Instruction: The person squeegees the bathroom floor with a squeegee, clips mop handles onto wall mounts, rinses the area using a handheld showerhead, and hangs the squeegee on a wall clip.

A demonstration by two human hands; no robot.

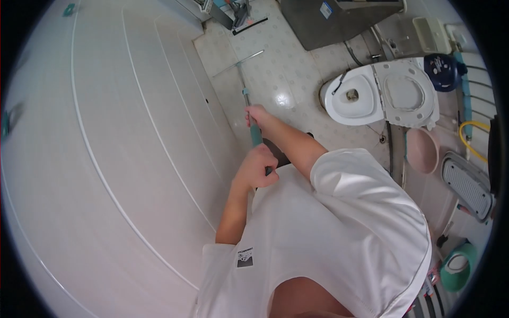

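Teal plastic covers the upper part of the handle on a floor squeegee [245, 93], whose thin metal pole slants away from the person toward the left edge of the floor [305, 87], where the pale panelled wall [143, 132] comes down. Its crossbar [253, 55] lies at or just over the patterned surface, near that left edge; whether it presses on the floor cannot be told from above. Both hands have their fingers curled round the tool: the left hand [258, 165] wraps the near end, close against the white T-shirt [339, 228], while the right hand [257, 115] clasps farther down, about where the teal covering gives way to metal. That spacing probably lets the near grip anchor the end and the far grip steer, since a long pole with a wide head would twist easily in one fist. The right arm reaches across the body, seemingly because the pole runs so close to the wall. Another squeegee-like tool [250, 26] is at the far end of the floor, perhaps kept there to be out of the way. Toward the right edge of the floor stands a toilet [366, 108] with its seat [407, 95] raised, well apart from the pole, and a pink basin [422, 151] sits nearer the person on that same side.
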